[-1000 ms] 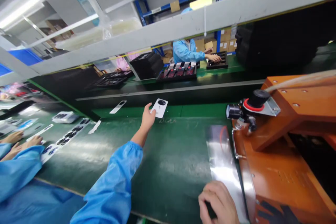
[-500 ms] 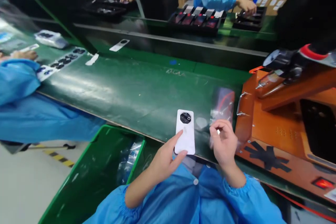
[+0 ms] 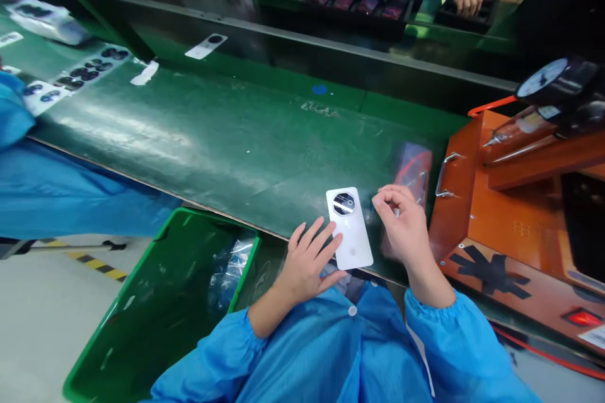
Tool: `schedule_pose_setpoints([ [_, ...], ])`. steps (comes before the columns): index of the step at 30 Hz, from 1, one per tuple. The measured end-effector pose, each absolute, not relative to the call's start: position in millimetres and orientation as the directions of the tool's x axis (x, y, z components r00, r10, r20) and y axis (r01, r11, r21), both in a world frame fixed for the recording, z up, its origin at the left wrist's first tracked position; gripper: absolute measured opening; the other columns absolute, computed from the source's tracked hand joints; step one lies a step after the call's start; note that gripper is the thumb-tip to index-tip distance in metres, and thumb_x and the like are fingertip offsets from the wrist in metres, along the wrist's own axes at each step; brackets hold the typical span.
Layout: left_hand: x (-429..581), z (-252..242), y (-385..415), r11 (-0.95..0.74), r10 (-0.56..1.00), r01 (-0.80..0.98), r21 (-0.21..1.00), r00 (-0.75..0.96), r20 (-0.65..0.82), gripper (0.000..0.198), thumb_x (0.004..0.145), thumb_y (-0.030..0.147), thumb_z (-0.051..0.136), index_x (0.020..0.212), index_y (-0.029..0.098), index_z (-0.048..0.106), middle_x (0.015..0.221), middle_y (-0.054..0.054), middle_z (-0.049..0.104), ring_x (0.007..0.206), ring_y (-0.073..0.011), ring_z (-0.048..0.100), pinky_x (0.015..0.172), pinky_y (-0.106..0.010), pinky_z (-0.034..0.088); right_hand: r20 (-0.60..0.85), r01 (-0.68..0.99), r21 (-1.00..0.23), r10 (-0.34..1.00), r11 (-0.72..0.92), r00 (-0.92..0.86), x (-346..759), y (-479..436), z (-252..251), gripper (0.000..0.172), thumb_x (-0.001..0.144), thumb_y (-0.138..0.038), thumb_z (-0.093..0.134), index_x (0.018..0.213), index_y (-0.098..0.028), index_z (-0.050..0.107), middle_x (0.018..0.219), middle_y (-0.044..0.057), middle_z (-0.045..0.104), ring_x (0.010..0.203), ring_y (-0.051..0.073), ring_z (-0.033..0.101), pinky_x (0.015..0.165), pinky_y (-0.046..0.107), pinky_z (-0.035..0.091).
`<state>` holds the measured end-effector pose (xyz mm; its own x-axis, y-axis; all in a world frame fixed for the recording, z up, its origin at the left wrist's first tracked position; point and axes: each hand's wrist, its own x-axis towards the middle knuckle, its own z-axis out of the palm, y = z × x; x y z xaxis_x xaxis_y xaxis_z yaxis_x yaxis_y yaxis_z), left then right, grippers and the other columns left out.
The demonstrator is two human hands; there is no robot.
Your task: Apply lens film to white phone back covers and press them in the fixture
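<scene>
A white phone back (image 3: pixel 355 236) with a round dark camera module lies near the front edge of the green bench. My left hand (image 3: pixel 309 259) has its fingers spread, with fingertips touching the phone's left side. To the right of the phone, my right hand (image 3: pixel 401 217) is closed in a pinch, thumb against forefinger; anything between the fingertips is too small to make out. Behind my right hand lies a clear plastic packet (image 3: pixel 416 167) with a red line on it.
An orange machine (image 3: pixel 460 195) with a gauge stands at the right. Below the bench's left front is a green bin (image 3: pixel 142 289) holding plastic bags. Another white phone cover (image 3: pixel 206 46) lies at the back. A co-worker's sleeve (image 3: pixel 12 107) is at far left; others' hands work across the bench.
The view has shifted. The phone has turned slightly, and my left hand has gone from gripping its lower left to lying with spread fingers at its side. My right hand stays pinched.
</scene>
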<state>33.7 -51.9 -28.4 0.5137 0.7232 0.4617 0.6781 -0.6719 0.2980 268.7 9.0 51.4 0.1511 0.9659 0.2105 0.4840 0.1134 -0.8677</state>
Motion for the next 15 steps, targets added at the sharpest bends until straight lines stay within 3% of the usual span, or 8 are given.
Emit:
schedule_pose_setpoints([
  [3, 43.3, -41.6, -55.1, -0.654, 0.724, 0.690, 0.311, 0.451, 0.521, 0.066, 0.098, 0.066, 0.048, 0.145, 0.022, 0.057, 0.150, -0.011, 0.059, 0.149, -0.0328, 0.042, 0.123, -0.051, 0.021, 0.184, 0.508, -0.854, 0.977, 0.108, 0.103, 266.6, 17.0, 50.4, 0.018, 0.091, -0.036, 0.063, 0.079, -0.023, 0.069, 0.106, 0.005, 0.064, 0.101, 0.024, 0.060, 0.086, 0.038, 0.044],
  [8, 47.1, -59.2, -49.8, -0.680, 0.627, 0.691, 0.246, 0.374, 0.683, 0.056, 0.103, 0.059, 0.041, 0.142, 0.024, 0.060, 0.139, -0.007, 0.068, 0.137, -0.0228, 0.055, 0.121, -0.042, 0.023, 0.132, 0.519, -0.850, 0.990, 0.093, 0.040, 262.9, 23.6, 46.6, 0.021, 0.095, -0.038, 0.061, 0.082, -0.023, 0.067, 0.104, 0.005, 0.063, 0.096, 0.023, 0.060, 0.080, 0.037, 0.044],
  [15, 48.1, -57.5, -48.3, -0.673, 0.635, 0.688, 0.270, 0.351, 0.688, 0.076, 0.095, 0.077, 0.037, 0.146, 0.025, 0.057, 0.134, -0.007, 0.071, 0.133, -0.0258, 0.058, 0.117, -0.042, 0.026, 0.054, 0.514, -0.845, 0.979, 0.148, -0.194, 257.1, 24.1, 49.1, 0.020, 0.097, -0.035, 0.059, 0.083, -0.023, 0.066, 0.102, 0.005, 0.063, 0.100, 0.024, 0.061, 0.089, 0.039, 0.045],
])
